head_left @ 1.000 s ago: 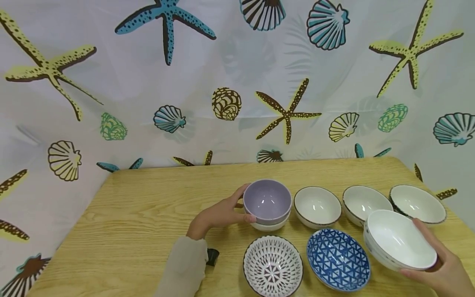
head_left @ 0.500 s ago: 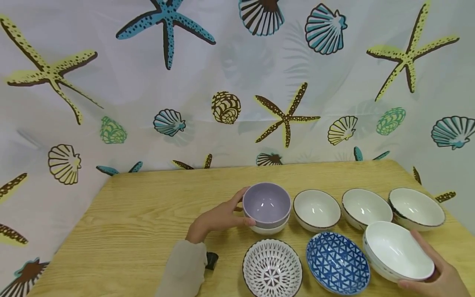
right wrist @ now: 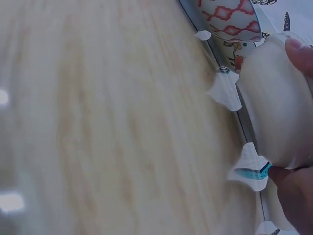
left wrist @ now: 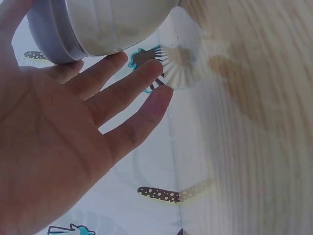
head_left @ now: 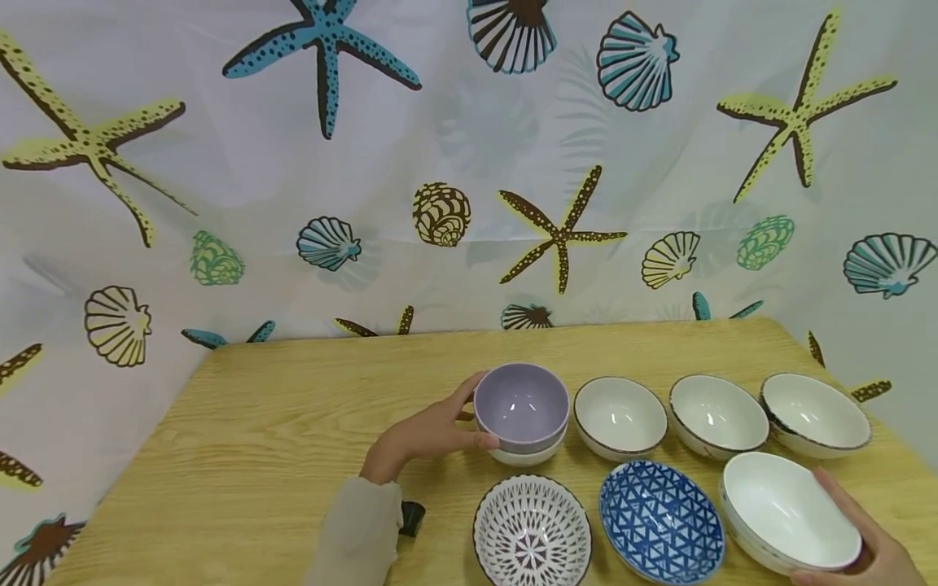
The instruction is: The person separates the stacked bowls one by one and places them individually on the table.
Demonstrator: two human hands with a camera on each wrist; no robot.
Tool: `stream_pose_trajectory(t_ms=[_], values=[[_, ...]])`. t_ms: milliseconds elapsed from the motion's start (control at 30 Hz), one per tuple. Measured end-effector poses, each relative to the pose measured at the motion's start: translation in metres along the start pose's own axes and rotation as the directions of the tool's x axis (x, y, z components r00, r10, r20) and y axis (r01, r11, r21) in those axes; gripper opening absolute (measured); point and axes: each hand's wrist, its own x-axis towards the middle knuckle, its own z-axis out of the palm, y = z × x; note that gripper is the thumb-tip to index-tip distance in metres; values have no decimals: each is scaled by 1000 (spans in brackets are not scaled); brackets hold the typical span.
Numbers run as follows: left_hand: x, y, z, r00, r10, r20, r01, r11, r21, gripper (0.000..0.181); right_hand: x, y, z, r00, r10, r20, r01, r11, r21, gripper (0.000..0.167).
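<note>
My left hand (head_left: 432,427) reaches round the left side of a purple bowl (head_left: 521,407), thumb at its near side and fingers behind. That bowl sits nested in a white bowl (head_left: 529,457). The left wrist view shows the other fingers spread beside the stack, off the surface. At the right front, my right hand (head_left: 879,545) grips a larger white bowl (head_left: 791,513) by its right side. It tilts somewhat and stands beside a blue-patterned bowl (head_left: 662,521). In the right wrist view this bowl's pale outer wall (right wrist: 279,103) shows between thumb and fingers; whether its base touches the table is hidden.
A row of three white, dark-rimmed bowls runs right of the purple one: a left bowl (head_left: 620,415), a middle bowl (head_left: 718,413) and a right bowl (head_left: 815,413). A black-and-white patterned bowl (head_left: 532,533) stands in front. A shell-print cloth (head_left: 410,146) hangs behind the wooden table (head_left: 278,423).
My right hand has lowered the larger white bowl toward the table beside the blue-patterned bowl. The left hand stays on the purple bowl. The head view has shifted slightly.
</note>
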Motion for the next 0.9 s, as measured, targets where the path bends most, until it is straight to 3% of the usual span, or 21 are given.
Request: stream_pose_trajectory(t_ms=[200, 433, 667, 700, 767, 900], values=[[0, -3, 0, 1000, 15, 10, -15, 1000, -3, 98, 5, 0, 2, 1000, 13, 4, -13, 999, -48, 118], [2, -3, 0, 1000, 13, 10, -13, 1000, -3, 97, 8, -8, 1, 996, 82, 48, -79, 995, -52, 121], [2, -1, -2, 1000, 9, -3, -9, 1000, 9, 98, 12, 5, 1, 999, 9, 45, -8, 1000, -19, 121], [1, -1, -2, 1000, 10, -2, -10, 1000, 8, 98, 13, 8, 1, 999, -8, 49, 8, 1000, -4, 121], [1, -2, -2, 1000, 12, 1, -12, 1000, 2, 98, 14, 17, 2, 993, -76, 90, 65, 990, 125, 118], [0, -3, -2, 1000, -1, 9, 2, 1000, -9, 99, 16, 33, 4, 967, -209, 147, 149, 929, 339, 116]])
